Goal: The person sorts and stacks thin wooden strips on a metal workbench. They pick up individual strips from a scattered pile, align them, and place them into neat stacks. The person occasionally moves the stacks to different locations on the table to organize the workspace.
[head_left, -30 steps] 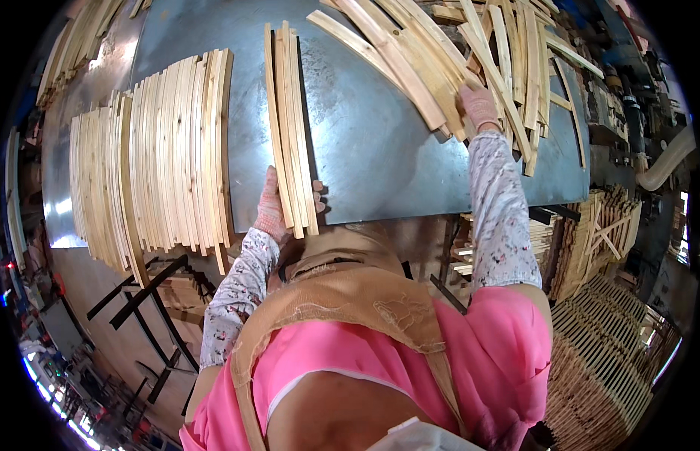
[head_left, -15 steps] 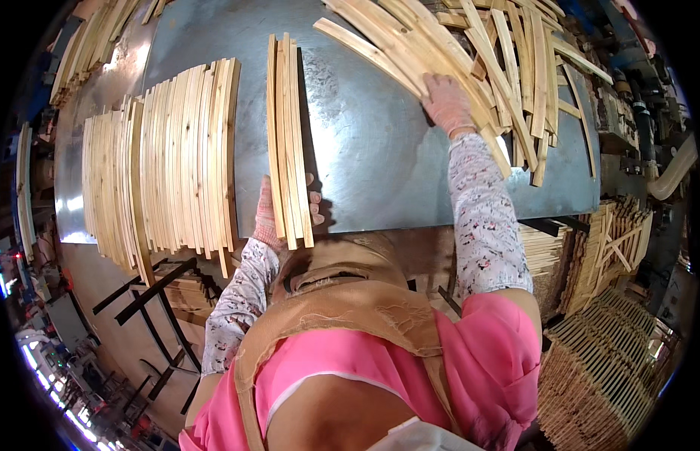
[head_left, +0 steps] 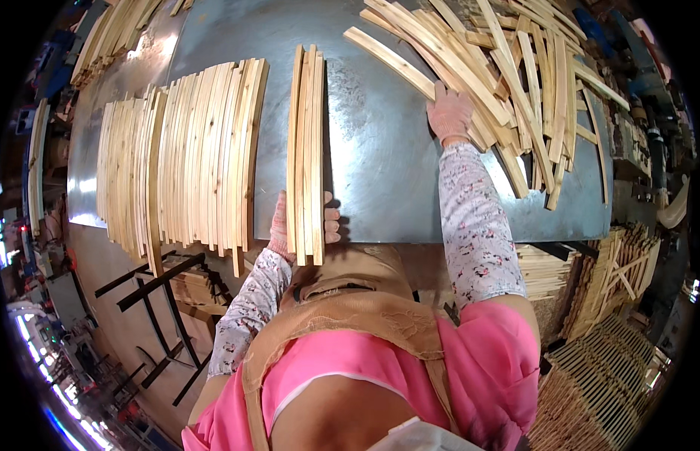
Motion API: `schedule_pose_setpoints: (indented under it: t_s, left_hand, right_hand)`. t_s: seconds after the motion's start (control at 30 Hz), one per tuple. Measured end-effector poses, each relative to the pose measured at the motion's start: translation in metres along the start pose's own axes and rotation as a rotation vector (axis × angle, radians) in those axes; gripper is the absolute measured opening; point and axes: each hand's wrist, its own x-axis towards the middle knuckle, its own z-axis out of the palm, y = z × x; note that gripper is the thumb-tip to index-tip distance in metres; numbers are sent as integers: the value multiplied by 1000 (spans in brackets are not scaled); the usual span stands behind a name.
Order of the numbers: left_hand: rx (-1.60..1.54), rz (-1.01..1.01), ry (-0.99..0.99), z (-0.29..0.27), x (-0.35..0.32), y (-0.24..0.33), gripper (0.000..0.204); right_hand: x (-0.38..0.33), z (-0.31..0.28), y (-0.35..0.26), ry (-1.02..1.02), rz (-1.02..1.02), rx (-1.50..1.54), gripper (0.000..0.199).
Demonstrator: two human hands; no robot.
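My left hand (head_left: 279, 224), in a pinkish glove, is wrapped from below around a narrow bundle of pale wooden strips (head_left: 306, 150). The bundle lies lengthwise on the metal table, its near ends jutting past the front edge; my fingertips show on its right side. My right hand (head_left: 450, 114), gloved alike, is closed at the near end of a single wooden strip (head_left: 387, 60), along the left side of a loose, criss-crossed pile of strips (head_left: 508, 83). The thumb and what lies under the palm are hidden.
Left of the bundle, a wide row of strips (head_left: 207, 150) lies side by side, one longer strip (head_left: 154, 188) on top. More strips (head_left: 113, 37) lie at the far left. Below the table edge stand a black metal frame (head_left: 158, 301) and stacked wood (head_left: 583, 383).
The whole view has shifted, so the table appears farther right. My right hand has moved left off the pile's middle to the single strip's end. My left hand keeps its hold on the bundle.
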Motion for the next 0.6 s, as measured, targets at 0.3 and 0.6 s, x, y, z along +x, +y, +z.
schedule_pose_setpoints:
  t_s: [0.3, 0.6]
  left_hand:
    - [-168, 132, 161, -26, 21, -30, 99]
    - [144, 266, 378, -45, -6, -15, 76]
  right_hand:
    - [-102, -47, -142, -783, 12, 1081, 65]
    - [-150, -33, -217, -710, 360, 1680, 62]
